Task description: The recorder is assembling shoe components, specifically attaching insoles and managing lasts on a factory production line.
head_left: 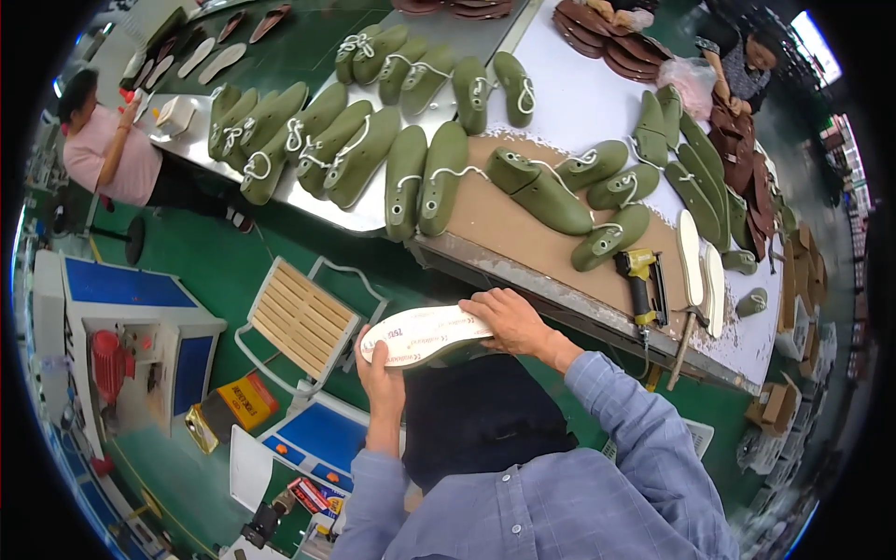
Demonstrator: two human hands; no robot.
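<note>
A white insole board (425, 334) with print on its face is held level over my lap, clear of the table edge. My left hand (381, 375) grips its rounded left end, thumb on the printed face. At its other end my right hand (510, 322) is closed round the edge. Most of the far-side fingertips are hidden behind the board. On the bench ahead lie green shoe lasts (539, 194) with white cords. Nearest to my right hand are a yellow and black staple gun (642, 280), a hammer (684, 347) and white insoles (689, 257).
A slatted chair (303, 317) stands to the left, by a blue-topped machine cabinet (126, 285) and a yellow tin (245, 401). One person in pink (110, 159) stands at far left; another (737, 70) handles brown uppers (733, 140) across the bench (560, 84).
</note>
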